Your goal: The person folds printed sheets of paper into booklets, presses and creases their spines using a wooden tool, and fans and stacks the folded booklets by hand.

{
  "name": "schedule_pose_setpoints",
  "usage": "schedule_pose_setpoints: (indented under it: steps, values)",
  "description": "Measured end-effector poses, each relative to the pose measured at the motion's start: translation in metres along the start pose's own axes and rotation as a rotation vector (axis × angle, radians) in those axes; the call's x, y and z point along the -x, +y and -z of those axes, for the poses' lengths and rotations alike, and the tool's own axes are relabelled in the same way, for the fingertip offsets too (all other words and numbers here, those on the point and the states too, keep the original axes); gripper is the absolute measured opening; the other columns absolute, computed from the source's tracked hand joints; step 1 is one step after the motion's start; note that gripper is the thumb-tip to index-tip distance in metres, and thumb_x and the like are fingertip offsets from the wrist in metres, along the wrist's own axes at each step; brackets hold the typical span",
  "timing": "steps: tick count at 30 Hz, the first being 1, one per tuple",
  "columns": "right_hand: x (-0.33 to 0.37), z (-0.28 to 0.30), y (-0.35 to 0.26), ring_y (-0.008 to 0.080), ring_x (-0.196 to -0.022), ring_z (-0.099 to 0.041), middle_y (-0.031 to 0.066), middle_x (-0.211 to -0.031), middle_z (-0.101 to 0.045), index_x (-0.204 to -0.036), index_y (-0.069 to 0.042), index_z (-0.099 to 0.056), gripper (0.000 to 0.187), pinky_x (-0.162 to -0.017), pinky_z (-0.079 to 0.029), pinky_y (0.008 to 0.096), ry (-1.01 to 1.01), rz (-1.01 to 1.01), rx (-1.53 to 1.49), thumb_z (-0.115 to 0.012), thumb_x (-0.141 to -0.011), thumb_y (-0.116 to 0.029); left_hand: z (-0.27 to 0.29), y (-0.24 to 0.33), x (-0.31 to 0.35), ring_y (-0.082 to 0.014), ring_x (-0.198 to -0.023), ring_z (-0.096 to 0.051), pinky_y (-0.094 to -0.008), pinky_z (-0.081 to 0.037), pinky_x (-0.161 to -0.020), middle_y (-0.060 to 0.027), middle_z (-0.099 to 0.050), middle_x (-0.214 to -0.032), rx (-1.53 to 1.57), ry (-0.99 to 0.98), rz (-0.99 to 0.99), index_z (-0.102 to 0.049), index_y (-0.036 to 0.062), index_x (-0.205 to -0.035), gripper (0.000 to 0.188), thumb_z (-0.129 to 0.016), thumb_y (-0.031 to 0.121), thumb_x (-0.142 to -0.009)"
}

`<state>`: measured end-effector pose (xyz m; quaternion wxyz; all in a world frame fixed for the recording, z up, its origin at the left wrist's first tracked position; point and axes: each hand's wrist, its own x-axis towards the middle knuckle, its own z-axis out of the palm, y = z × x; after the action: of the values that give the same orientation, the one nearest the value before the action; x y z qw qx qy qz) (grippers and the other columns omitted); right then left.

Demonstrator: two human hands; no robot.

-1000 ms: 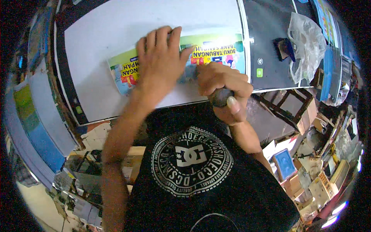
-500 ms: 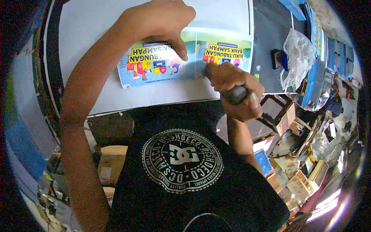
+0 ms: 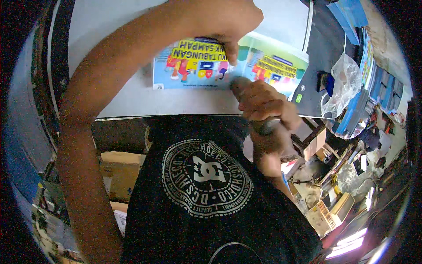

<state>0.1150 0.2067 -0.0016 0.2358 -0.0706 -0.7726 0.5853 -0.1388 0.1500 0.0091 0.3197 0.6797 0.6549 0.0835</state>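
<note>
Two similar colourful printed booklet covers [image 3: 200, 66] lie side by side on a white tabletop, and the right-hand cover [image 3: 274, 70] looks tilted. My left hand [image 3: 228, 20] arches over them from above, one finger stretched down where the covers meet; its other fingers are mostly hidden behind the hand. Wrapped in my right hand [image 3: 270, 103] is a dark grey rounded tool [image 3: 239, 83], its kind unclear and slightly blurred. Its upper end is at the covers' lower edge near their join, and the other end shows below my fist.
On the right, a clear plastic bag [image 3: 345, 83] lies beside a small dark blue object [image 3: 325, 82]. Blue stacks [image 3: 351, 112] stand beyond. Cardboard boxes [image 3: 118, 176] are below the table at left, with wooden pieces and clutter [image 3: 332, 215] at lower right.
My left hand and the covers have shifted right in view. The right cover has turned and looks more tilted. My right hand stays near the join with the tool, now blurred.
</note>
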Motion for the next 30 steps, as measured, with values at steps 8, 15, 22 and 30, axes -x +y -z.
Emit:
schedule_pose_setpoints:
  steps: [8, 15, 22, 30]
  values:
    - [0.001, -0.018, -0.002, 0.0292, -0.063, -0.061, 0.0117, -0.069, -0.063, -0.073, 0.0, -0.061, 0.058, -0.061, -0.05, 0.0409, 0.041, -0.081, -0.158, -0.06, -0.09, -0.055, -0.013, -0.005, 0.006, -0.0386, -0.098, -0.068, -0.0447, -0.055, -0.086, -0.0227, -0.07, -0.102, -0.001, 0.124, -0.015, -0.069, -0.0066, -0.098, 0.057, -0.088, 0.038, -0.068]
    - [0.009, -0.018, -0.028, 0.029, -0.069, -0.062, 0.0119, -0.076, -0.064, -0.077, -0.003, -0.061, 0.045, -0.066, -0.049, 0.0409, -0.083, 0.072, -0.061, -0.059, -0.092, -0.045, -0.008, -0.005, 0.005, -0.0371, -0.098, -0.07, -0.0448, -0.056, -0.084, -0.0242, -0.071, -0.103, 0.012, 0.045, -0.004, -0.071, -0.0065, -0.101, 0.059, -0.091, 0.035, -0.064]
    - [-0.006, -0.042, 0.011, 0.0244, -0.059, -0.06, 0.0105, -0.066, -0.062, -0.075, -0.003, -0.057, 0.028, -0.057, -0.047, 0.0386, -0.13, 0.148, -0.245, -0.064, -0.092, -0.024, -0.02, 0.004, -0.01, -0.0375, -0.098, -0.069, -0.0462, -0.056, -0.081, -0.02, -0.069, -0.103, -0.112, 0.13, 0.021, -0.068, 0.0012, -0.104, 0.07, -0.092, 0.044, -0.054]
    - [0.002, -0.04, -0.027, 0.0221, -0.066, -0.064, 0.009, -0.072, -0.066, -0.073, -0.004, -0.058, 0.027, -0.06, -0.049, 0.0338, -0.143, 0.153, -0.109, -0.067, -0.088, -0.025, -0.017, 0.011, -0.001, -0.0328, -0.1, -0.07, -0.052, -0.057, -0.078, -0.0121, -0.075, -0.103, -0.179, 0.036, -0.005, -0.077, 0.0095, -0.109, 0.056, -0.091, 0.039, -0.063]
